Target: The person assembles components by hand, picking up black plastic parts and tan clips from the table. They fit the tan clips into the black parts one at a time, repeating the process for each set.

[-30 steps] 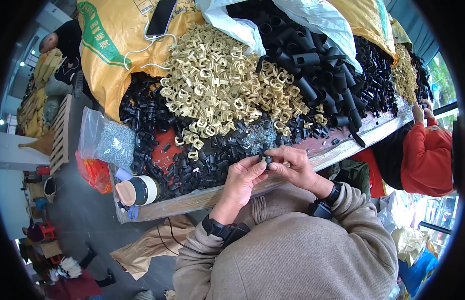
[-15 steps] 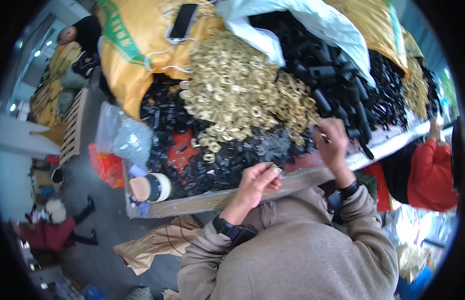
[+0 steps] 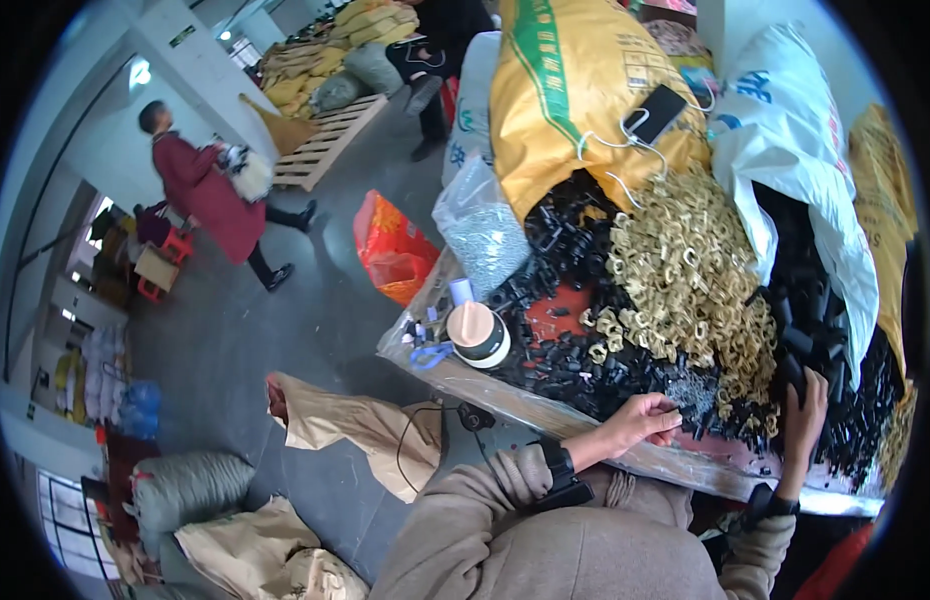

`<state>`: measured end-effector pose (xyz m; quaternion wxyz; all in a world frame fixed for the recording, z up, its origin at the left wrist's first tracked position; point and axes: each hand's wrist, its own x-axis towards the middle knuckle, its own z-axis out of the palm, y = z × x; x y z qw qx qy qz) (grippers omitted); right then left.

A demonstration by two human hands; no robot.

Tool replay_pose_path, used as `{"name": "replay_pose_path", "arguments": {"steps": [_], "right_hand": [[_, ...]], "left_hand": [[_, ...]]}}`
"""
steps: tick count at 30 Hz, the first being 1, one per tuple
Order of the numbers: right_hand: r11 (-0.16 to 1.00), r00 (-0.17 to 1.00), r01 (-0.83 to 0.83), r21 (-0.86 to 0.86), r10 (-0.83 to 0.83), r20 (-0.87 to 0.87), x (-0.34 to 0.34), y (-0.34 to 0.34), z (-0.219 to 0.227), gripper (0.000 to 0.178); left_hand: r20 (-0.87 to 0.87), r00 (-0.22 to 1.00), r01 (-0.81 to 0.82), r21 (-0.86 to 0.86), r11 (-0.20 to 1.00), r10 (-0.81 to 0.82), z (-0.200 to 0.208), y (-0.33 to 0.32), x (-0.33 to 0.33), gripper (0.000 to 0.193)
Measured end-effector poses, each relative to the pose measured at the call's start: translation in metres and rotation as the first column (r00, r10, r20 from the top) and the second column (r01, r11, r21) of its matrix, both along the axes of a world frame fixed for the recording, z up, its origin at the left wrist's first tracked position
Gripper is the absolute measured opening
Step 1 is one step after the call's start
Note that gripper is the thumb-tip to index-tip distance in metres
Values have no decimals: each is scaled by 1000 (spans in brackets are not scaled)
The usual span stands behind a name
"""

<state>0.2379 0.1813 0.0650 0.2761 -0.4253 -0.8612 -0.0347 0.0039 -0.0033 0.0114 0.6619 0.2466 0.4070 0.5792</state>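
My left hand point(image 3: 640, 424) is above the near edge of the table, thumb and fingers pinched together; whatever lies between the fingertips is too small to make out. Farther right, my right hand point(image 3: 806, 412) reaches up into the pile of black tubes point(image 3: 807, 318), its fingers closed about a black tube point(image 3: 789, 376) at the near end. Between and beyond my hands spreads a heap of brass-coloured ring-like parts point(image 3: 690, 265). A small patch of grey metal bits point(image 3: 693, 392) lies just past my left fingertips, among small black pieces point(image 3: 575, 378).
A lidded cup point(image 3: 478, 335) stands at the table's left corner, near a clear bag of small grey parts point(image 3: 485, 235). Yellow point(image 3: 585, 90) and white sacks point(image 3: 785, 120) line the back; a phone point(image 3: 657, 112) rests on the yellow one. Beyond, a person point(image 3: 210, 185) walks across the floor.
My view has swung left, so the table now sits farther right. My right hand has moved from beside the brass parts into the black tubes. My left hand stays pinched near the edge.
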Motion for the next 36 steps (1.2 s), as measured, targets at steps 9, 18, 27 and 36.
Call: {"name": "replay_pose_path", "arguments": {"steps": [9,18,27,36], "right_hand": [[984,542,-138,-115,-23,-840,51,49,26,31],[486,-47,-847,-218,-476,-878,-26,-19,24,32],[481,756,-641,-598,261,-601,-85,-85,9,18],[628,791,-612,-481,491,-365,-87,-91,29,15]], "left_hand": [[110,994,-25,-1,1000,25,0,1,-11,19],[195,975,-86,-88,992,102,4,-1,-22,20],[-60,995,75,1,997,-75,20,-13,-23,24],[-122,988,79,-89,993,-89,28,-14,-23,24]]}}
